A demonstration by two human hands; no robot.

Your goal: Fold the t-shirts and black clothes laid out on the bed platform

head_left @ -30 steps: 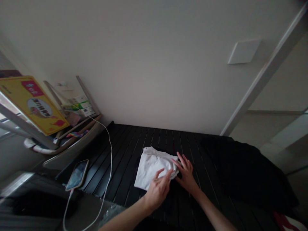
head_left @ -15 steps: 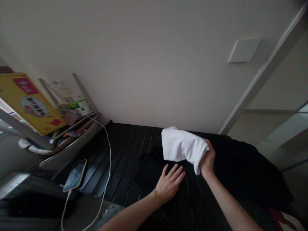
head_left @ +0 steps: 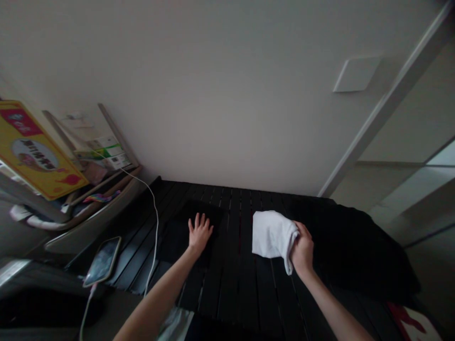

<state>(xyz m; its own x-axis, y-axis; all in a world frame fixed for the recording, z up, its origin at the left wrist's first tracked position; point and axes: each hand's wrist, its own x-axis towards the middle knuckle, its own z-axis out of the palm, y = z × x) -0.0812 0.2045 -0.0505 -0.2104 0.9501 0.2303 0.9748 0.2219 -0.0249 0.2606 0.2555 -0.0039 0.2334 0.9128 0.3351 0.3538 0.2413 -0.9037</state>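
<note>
My left hand [head_left: 200, 233] lies flat with its fingers spread on a dark folded cloth [head_left: 177, 227], which rests on the black slatted surface [head_left: 231, 265]. Closed around the right end of a folded white cloth [head_left: 272, 234] is my right hand [head_left: 302, 248]. The white cloth hangs close over the slats, one corner drooping down; whether it touches them I cannot tell. Just right of my right hand spreads a large black cloth heap [head_left: 351, 251], its folds too dark to make out.
At the left, a phone [head_left: 103, 262] lies plugged into a white cable [head_left: 156, 222]. Behind it stands a rack [head_left: 117, 189] with small boxes and a yellow package [head_left: 39, 151]. A pale wall [head_left: 231, 94] closes the back. A red and white item [head_left: 408, 319] sits at lower right.
My left hand has moved left, and the dark cloth beneath it now lies further left. My right hand has lowered the white cloth slightly toward me.
</note>
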